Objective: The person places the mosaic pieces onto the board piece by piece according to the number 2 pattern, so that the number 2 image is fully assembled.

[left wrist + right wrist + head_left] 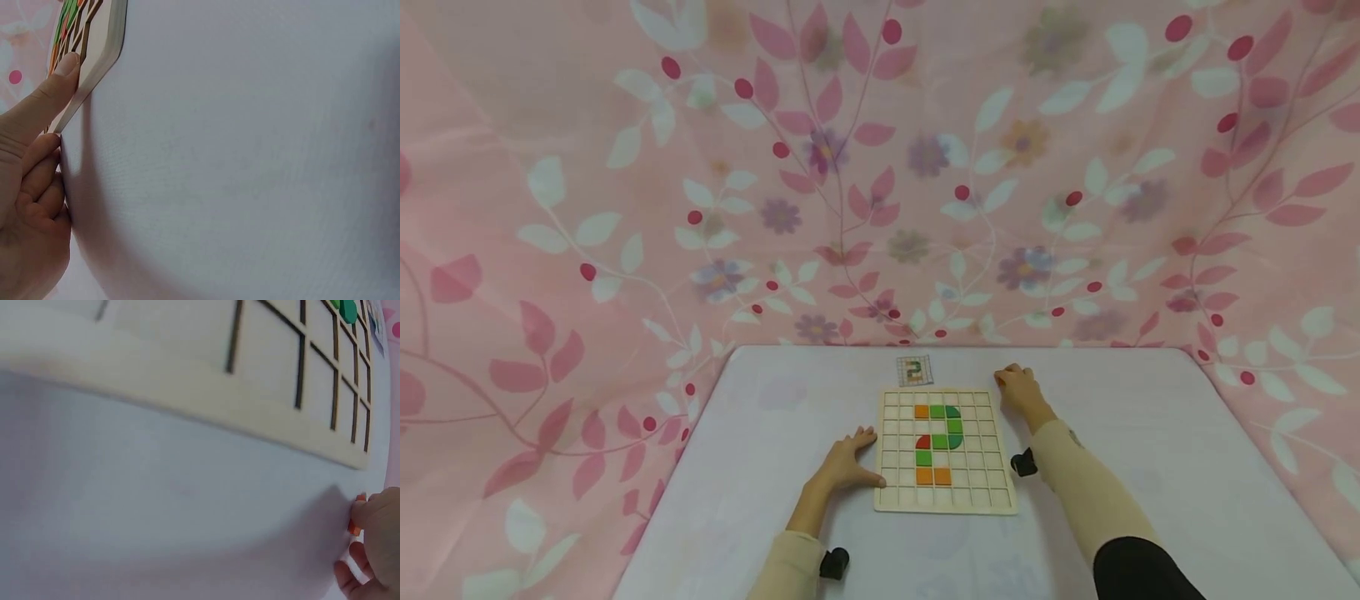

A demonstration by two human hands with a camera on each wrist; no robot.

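Note:
A pale wooden grid board (895, 500) lies on the table, with orange, green and red tiles set in a shape like a 2. At its left side my left hand (844, 467) spreads its fingers along the edge. In the left wrist view the thumb (47, 94) rests on the board's rim. Beyond the board's far right corner, my right hand (1022, 393) is low over the table. It pinches a small orange tile (354, 529), seen in the right wrist view; the fingers hide part of it.
A small pattern card (904, 380) with a similar coloured figure lies behind the board. White cloth (760, 483) covers the table. Pink floral fabric (865, 250) hangs behind and at both sides. Black wrist cameras (834, 564) sit by both sleeves.

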